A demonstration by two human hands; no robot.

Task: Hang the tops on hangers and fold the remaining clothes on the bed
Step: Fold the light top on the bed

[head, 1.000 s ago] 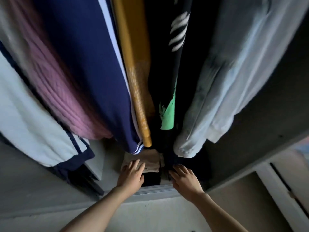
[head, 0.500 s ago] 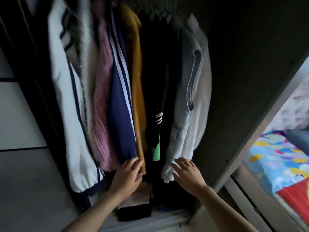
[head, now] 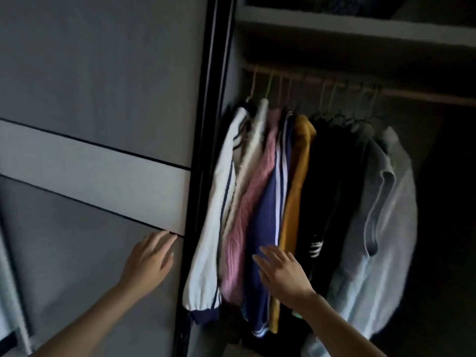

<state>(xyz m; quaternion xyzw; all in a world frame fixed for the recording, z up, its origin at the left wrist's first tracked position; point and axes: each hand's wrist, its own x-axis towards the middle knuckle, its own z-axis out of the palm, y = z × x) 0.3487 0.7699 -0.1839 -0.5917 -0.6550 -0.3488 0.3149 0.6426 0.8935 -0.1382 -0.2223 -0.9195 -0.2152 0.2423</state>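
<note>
Tops (head: 262, 202) hung, the loose-fingered left hand (head: 148, 258) at seven o'clock nears the sliding door (head: 90, 86), the right hand (head: 280, 274) empty at five; sliding it shut seems next.

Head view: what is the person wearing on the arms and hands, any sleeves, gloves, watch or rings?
Nothing worn shows. The left hand and right hand are ungloved; both forearms are bare to the frame's edge, with no sleeve or cuff. Neither wrist carries a watch or band. Blur could hide a thin ring.

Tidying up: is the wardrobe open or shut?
Open: the sliding door sits to the left, and the hanging tops and rail show inside.
</note>
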